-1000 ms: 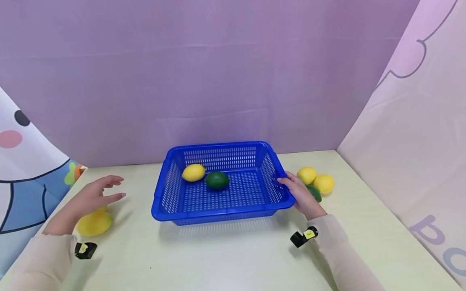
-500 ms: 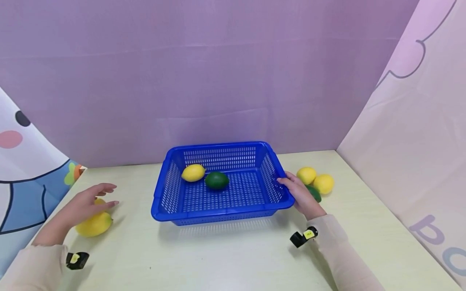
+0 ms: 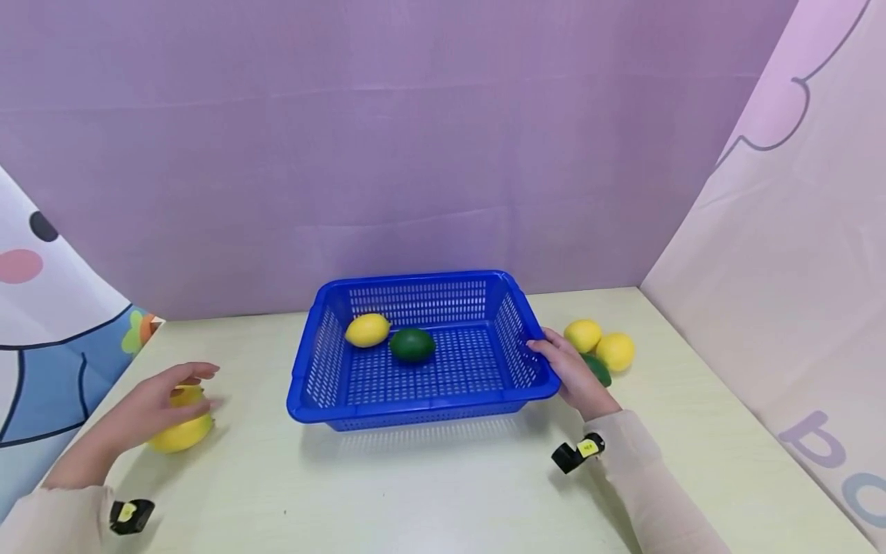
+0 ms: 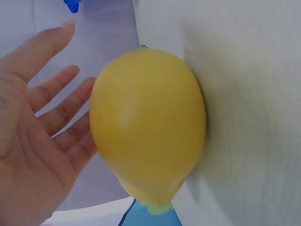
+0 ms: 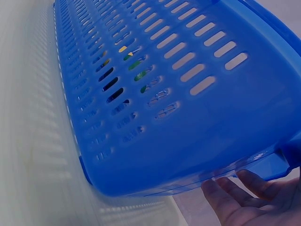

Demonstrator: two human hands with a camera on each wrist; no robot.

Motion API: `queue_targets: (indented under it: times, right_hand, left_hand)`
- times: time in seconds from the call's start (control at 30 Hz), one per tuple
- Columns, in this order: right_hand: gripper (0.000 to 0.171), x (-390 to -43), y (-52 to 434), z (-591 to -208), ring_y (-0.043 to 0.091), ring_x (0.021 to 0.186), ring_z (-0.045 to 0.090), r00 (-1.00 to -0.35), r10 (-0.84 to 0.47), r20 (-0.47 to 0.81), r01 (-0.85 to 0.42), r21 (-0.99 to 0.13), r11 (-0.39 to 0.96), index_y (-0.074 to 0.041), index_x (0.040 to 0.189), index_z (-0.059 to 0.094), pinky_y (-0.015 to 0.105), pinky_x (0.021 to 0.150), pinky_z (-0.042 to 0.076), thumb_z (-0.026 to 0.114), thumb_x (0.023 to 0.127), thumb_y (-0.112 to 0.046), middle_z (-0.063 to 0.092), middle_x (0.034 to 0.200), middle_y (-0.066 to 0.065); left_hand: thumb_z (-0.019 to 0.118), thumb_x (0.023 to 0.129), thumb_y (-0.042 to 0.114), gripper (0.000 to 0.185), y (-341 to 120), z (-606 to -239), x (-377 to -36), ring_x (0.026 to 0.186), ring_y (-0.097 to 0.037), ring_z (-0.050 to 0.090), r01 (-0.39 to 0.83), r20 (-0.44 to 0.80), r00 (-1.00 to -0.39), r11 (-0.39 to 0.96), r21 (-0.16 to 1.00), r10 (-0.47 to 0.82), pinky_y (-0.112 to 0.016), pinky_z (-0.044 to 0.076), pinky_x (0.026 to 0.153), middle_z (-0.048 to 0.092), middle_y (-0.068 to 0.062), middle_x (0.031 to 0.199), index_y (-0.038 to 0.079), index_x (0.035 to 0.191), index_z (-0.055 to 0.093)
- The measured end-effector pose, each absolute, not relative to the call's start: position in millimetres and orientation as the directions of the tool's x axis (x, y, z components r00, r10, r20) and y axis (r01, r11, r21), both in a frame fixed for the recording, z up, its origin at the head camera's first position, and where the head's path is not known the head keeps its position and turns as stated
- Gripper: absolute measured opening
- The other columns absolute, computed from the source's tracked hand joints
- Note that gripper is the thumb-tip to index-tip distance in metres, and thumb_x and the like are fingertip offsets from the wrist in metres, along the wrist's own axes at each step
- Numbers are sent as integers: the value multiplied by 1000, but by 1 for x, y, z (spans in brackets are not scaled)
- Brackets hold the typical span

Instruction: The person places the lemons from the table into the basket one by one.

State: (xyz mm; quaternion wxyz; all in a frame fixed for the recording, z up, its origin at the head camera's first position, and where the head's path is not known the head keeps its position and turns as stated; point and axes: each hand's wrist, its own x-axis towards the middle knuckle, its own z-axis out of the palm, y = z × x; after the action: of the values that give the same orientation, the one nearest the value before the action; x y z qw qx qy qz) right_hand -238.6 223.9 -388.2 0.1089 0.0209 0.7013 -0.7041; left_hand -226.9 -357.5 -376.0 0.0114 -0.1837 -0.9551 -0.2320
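Note:
My left hand (image 3: 148, 408) is spread over a large, smooth yellow fruit (image 3: 181, 437) on the table. In the left wrist view this yellow fruit (image 4: 148, 117) has a green tip; the fingers lie behind it, thumb apart, and touching is hard to judge. A second yellow fruit (image 3: 187, 396) shows partly behind it. My right hand (image 3: 571, 372) grips the right rim of a blue plastic basket (image 3: 422, 406). Inside the basket lie a yellow lemon (image 3: 368, 329) and a dark green lime-shaped fruit (image 3: 412, 345). The right wrist view shows fingers (image 5: 223, 200) at the basket's rim.
Right of the basket sit two yellow lemons (image 3: 614, 352) and a dark green fruit (image 3: 597, 369), partly hidden by my right hand. A purple cloth (image 3: 415, 154) hangs behind the pale table (image 3: 401, 492); printed cloths stand at both sides.
My left hand has drawn back toward the near left and come lower, around the yellow fruit. The right hand and the basket have stayed put.

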Motion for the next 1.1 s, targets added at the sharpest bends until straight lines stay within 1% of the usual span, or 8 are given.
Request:
queue_targets:
  times: [0.03,0.4,0.67,0.77,0.83,0.93,1.0,1.1]
  right_hand:
    - [54,-239,224,-388,23,98,59,-976,-124,-181,181,-983,9,-6,147,23,38,85,53,41,100,-24,44,130,24]
    - [53,-239,224,-388,23,96,60,-977,-126,-170,170,-985,8,-5,147,23,39,84,54,40,100,-23,46,128,24]
    - [53,-239,222,-390,21,93,61,-979,-123,-166,167,-986,4,-5,146,24,39,84,54,41,100,-24,47,126,24]
    - [53,-239,222,-390,20,92,61,-978,-120,-173,174,-985,-2,-6,147,25,38,83,54,41,100,-24,48,125,23]
    - [53,-239,222,-390,20,91,61,-977,-123,-173,175,-985,-2,-6,147,24,37,82,54,41,100,-24,48,125,23]
    - [54,-238,223,-390,20,91,61,-977,-124,-175,176,-984,-3,-6,147,23,37,82,55,41,100,-24,48,125,23]
    - [54,-238,223,-390,20,91,61,-977,-126,-172,174,-985,0,-6,147,23,37,82,55,41,100,-25,48,125,22]
    - [55,-238,224,-389,19,91,61,-977,-126,-173,174,-985,-1,-6,148,22,36,82,55,41,100,-25,48,124,22]
  left_hand:
    - [71,85,23,54,-358,-376,-227,107,-42,52,359,107,-931,826,434,348,-15,46,76,55,-23,123,-2,127,50]
    - [75,81,26,56,-363,-383,-223,101,-34,55,361,103,-930,824,436,353,-16,47,74,59,-19,118,0,125,52]
    - [76,78,30,60,-364,-388,-221,104,-38,55,348,61,-931,829,438,359,-13,46,75,59,-20,118,-1,124,53]
    - [78,76,29,59,-367,-392,-220,103,-30,57,363,78,-927,830,423,366,-9,43,75,59,-19,118,-1,122,55]
    - [79,75,26,56,-369,-395,-219,100,-16,56,381,103,-922,825,417,373,-6,41,75,59,-18,116,0,119,57]
    - [81,72,21,52,-371,-401,-218,92,1,48,420,152,-907,807,416,394,-6,39,73,58,-16,113,1,116,59]
    - [82,71,18,51,-372,-404,-218,89,7,42,435,175,-900,800,413,399,-7,38,71,58,-14,111,1,114,60]
    - [83,69,15,50,-372,-408,-218,89,9,39,455,205,-890,795,401,407,-9,38,69,58,-13,109,2,112,61]
